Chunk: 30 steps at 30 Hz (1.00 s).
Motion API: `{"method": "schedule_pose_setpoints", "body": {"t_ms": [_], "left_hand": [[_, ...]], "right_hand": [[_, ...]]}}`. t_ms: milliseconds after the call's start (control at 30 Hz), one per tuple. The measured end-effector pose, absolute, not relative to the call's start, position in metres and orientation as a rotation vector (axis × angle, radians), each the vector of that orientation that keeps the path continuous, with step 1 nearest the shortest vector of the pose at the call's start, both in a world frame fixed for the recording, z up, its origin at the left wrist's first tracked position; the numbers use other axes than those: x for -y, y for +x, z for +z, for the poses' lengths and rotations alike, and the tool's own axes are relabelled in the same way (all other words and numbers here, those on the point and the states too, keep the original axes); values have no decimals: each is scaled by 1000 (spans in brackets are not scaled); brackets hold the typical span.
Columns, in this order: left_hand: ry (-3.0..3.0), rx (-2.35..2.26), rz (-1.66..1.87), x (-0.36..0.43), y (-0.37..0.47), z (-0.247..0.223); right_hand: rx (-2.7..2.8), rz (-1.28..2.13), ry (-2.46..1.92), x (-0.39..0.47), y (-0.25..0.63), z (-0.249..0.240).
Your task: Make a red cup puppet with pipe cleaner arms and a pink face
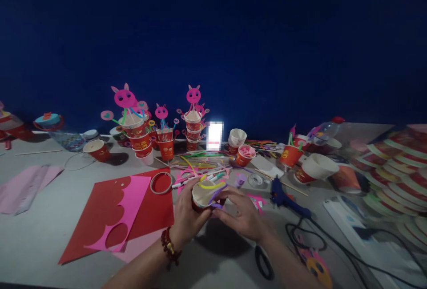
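Note:
A paper cup [203,193] is held above the table, its open rim tilted toward the camera. My left hand [187,211] is wrapped round its left side. Yellow and purple fuzzy stems [216,194] curve over the right part of the rim. Fingers of my right hand [242,213] pinch the purple stem at the cup's right edge. Below both hands the table [220,266] lies in shadow.
Red card [153,217] and cut pink paper [136,200] lie left. Decorated cups [140,142] stand behind. A blue glue gun [283,197], its cable and black scissors handles [263,262] are right. Stacked cups [396,168] fill the far right.

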State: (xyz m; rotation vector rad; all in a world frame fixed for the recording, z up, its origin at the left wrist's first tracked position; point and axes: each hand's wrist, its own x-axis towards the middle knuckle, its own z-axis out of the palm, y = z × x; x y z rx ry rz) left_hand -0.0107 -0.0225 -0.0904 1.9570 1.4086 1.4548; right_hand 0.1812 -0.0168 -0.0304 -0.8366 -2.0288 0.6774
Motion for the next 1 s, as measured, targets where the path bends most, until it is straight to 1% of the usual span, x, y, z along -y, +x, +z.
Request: {"method": "schedule_pose_setpoints", "body": {"t_ms": [233, 367, 433, 633, 900, 1000], "left_hand": [[1969, -1236, 1425, 26, -9, -90], [1691, -917, 1433, 26, -8, -81], [1515, -831, 1411, 25, -7, -78], [1345, -802, 1397, 26, 1, -84], [1245, -759, 1351, 26, 1, -91], [1183, -837, 1384, 22, -1, -98]], "right_hand": [[1937, 611, -914, 16, 186, -48], [1887, 664, -900, 10, 195, -55], [1849, 718, -891, 9, 198, -58], [1745, 891, -849, 5, 204, -69], [1674, 1010, -807, 1, 210, -76], [1674, 1035, -791, 1, 211, -75]]}}
